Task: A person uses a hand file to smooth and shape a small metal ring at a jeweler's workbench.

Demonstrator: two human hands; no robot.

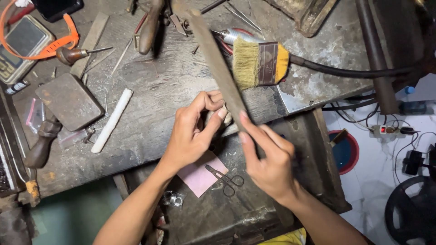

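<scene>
My right hand [268, 159] grips the near end of a long flat metal file [215, 63], which slants up and to the left across the worn workbench [172, 86]. My left hand [193, 134] pinches a small piece against the bench edge, right beside the file; fingers hide most of that piece. The file's blade lies against or just over the spot where my left fingertips meet.
A yellow-handled brush [259, 63] lies behind the file, a white stick [112, 120] and a metal block [69, 100] to the left. Small scissors [225, 178] rest on pink paper [200, 177] on the lower shelf. Cables and a power strip [386, 130] lie on the floor at right.
</scene>
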